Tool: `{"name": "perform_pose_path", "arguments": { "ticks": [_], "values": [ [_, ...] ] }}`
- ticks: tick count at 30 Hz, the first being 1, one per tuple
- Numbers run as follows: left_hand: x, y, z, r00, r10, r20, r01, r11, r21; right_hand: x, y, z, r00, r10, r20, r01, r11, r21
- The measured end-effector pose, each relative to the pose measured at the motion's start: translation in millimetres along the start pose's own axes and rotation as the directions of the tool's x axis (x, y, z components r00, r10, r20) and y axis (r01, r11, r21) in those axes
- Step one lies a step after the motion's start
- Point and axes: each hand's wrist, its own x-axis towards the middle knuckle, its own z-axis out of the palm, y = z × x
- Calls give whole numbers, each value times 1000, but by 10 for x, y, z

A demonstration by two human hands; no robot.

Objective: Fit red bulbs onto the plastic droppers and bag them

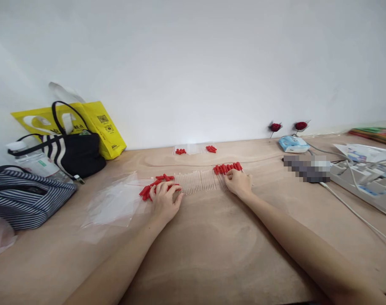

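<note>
A loose pile of red rubber dropper bulbs (145, 193) lies left of centre on the table. My left hand (165, 200) rests over it, fingers spread and touching the bulbs. To its right, thin clear glass tubes (195, 182) lie side by side in a row. At that row's right end are several droppers (227, 168), tubes with red bulbs fitted on their far ends. My right hand (239, 182) is closed at these droppers, its fingertips pinching one just below the bulb. The exact grip is partly hidden by the fingers.
Clear plastic bags (116, 205) lie left of the pile. Small bags with red bulbs (211, 149) sit by the wall. A yellow bag (112, 131), black bag (81, 154) and striped bag (37, 199) stand left. A power strip (367, 186), cables and tissue pack (293, 144) are right.
</note>
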Motion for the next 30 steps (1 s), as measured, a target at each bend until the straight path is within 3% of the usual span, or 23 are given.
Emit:
{"name": "perform_pose_path", "arguments": {
  "ticks": [4, 9, 12, 20, 24, 27, 30],
  "values": [
    [5, -39, 15, 999, -20, 39, 19, 999, 44, -8, 6, 0, 999, -26, -34, 26, 1000, -3],
    [56, -80, 1, 1000, -4, 10, 3, 996, 87, -52, -122, -11, 981, -164, -101, 162, 986, -26],
    [91, -115, 16, 1000, 15, 23, -17, 996, 91, -63, -246, 2, 980, -198, -31, 195, 977, -84],
    [126, -173, 51, 997, 48, 60, -50, 998, 40, 26, -463, 44, 991, -96, 94, 115, 969, -219],
    [131, -125, -3, 998, 45, 35, -45, 999, -1, 70, -511, 90, 990, -79, 121, 105, 967, -232],
    [104, -22, -56, 993, 114, 0, -114, 990, -82, 64, -558, 106, 987, -81, 136, 112, 965, -238],
    [28, 161, -107, 979, 200, 35, -189, 962, -198, 29, -587, 58, 985, -104, 136, 135, 961, -241]
  ]
}}
